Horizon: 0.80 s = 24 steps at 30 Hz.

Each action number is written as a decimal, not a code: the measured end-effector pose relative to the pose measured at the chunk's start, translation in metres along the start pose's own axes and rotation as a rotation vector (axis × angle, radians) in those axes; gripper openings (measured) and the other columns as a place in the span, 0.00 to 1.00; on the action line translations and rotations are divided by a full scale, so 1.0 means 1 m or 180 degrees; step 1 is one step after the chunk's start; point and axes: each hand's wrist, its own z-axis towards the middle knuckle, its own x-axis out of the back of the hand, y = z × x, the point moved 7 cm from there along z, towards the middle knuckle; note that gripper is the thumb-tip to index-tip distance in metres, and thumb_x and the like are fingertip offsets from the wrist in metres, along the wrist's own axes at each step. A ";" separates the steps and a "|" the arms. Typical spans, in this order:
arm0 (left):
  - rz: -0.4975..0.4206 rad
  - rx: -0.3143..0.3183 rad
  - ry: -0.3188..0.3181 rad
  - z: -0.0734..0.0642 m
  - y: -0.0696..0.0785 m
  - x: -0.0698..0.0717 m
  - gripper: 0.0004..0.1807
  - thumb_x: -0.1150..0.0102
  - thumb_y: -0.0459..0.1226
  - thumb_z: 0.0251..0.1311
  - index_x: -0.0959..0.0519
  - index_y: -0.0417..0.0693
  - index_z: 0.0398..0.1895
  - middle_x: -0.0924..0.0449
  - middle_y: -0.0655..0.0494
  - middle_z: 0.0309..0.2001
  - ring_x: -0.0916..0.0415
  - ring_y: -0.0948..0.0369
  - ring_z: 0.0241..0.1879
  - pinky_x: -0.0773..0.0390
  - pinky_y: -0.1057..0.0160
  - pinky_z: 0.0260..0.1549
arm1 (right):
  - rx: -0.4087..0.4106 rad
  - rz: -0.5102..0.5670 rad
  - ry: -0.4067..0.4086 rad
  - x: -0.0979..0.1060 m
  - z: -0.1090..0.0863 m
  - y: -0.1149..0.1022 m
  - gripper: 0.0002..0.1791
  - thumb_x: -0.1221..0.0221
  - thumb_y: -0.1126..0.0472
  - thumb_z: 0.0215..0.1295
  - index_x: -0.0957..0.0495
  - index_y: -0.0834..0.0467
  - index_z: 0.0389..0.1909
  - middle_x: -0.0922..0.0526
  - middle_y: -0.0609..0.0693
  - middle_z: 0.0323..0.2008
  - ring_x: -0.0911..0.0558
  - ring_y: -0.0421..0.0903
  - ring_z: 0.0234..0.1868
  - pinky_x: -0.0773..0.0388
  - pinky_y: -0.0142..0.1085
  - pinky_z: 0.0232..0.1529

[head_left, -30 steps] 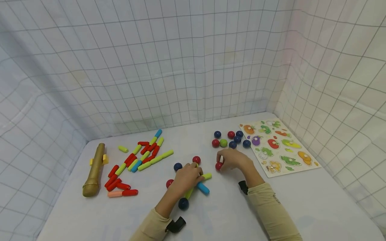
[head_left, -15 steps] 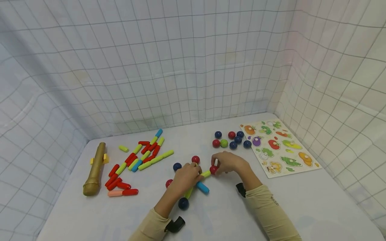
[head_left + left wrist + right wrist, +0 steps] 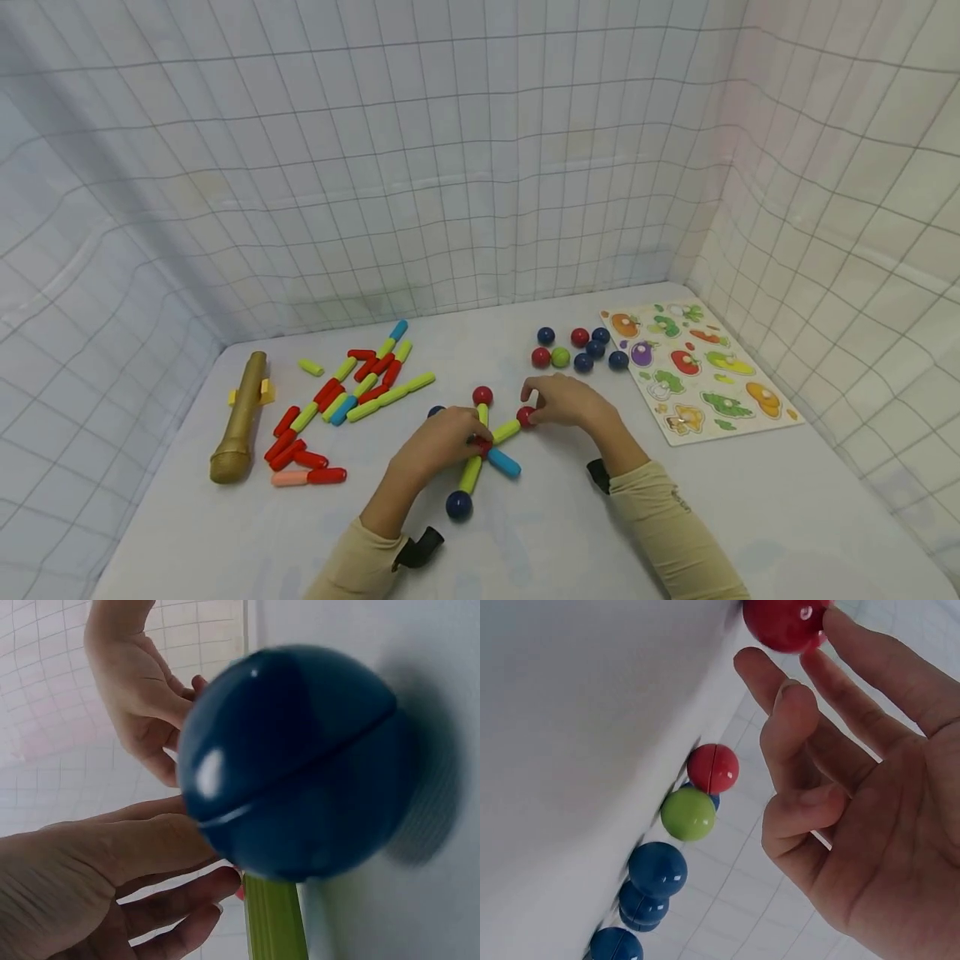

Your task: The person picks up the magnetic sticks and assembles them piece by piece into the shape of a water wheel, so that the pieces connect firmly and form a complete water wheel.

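Note:
My left hand (image 3: 437, 450) holds a red ball (image 3: 484, 448) at the hub of a star of short rods. A lime rod (image 3: 482, 414) runs from the hub to a red ball (image 3: 482, 396). Another lime rod (image 3: 470, 475) ends at a dark blue ball (image 3: 459, 505), which looms large in the left wrist view. A blue rod (image 3: 505, 463) points down-right. My right hand (image 3: 568, 402) pinches a red ball (image 3: 786, 622) between thumb and a finger, against the end of a third lime rod (image 3: 506, 431). The left fingertips are partly hidden.
Red, lime and blue rods (image 3: 327, 392) lie scattered at left, beside a gold microphone-shaped object (image 3: 242, 421). Several loose balls (image 3: 583, 362) sit at back right, next to a vegetable puzzle board (image 3: 701, 367). Gridded cloth walls (image 3: 480, 167) enclose the table.
My right hand has brought its red ball leftward to the lime rod's end. My left hand has shifted slightly left and down, uncovering the red hub ball and the upper lime rod.

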 end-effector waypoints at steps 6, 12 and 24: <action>0.0085 0.0055 0.0081 0.002 0.000 0.000 0.09 0.31 0.38 0.55 0.12 0.52 0.40 0.16 0.63 0.33 0.29 0.68 0.31 0.24 0.70 0.35 | -0.0080 -0.0350 0.0787 0.027 0.000 0.028 0.17 0.38 0.58 0.63 0.21 0.53 0.53 0.19 0.55 0.55 0.20 0.55 0.54 0.22 0.50 0.51; 0.0064 0.0254 0.0126 0.004 -0.002 -0.002 0.10 0.30 0.40 0.54 0.12 0.51 0.40 0.12 0.60 0.34 0.27 0.67 0.30 0.24 0.71 0.32 | -0.0386 -0.0484 0.0980 0.037 0.000 0.060 0.23 0.43 0.60 0.67 0.26 0.56 0.63 0.35 0.58 0.71 0.31 0.61 0.68 0.28 0.59 0.59; 0.0020 0.0395 0.0232 0.004 -0.002 -0.003 0.08 0.29 0.41 0.53 0.12 0.49 0.36 0.18 0.61 0.28 0.31 0.67 0.26 0.28 0.73 0.27 | -0.0651 -0.0370 0.0511 0.031 -0.001 0.071 0.20 0.32 0.58 0.55 0.19 0.52 0.50 0.16 0.56 0.48 0.21 0.52 0.40 0.24 0.47 0.40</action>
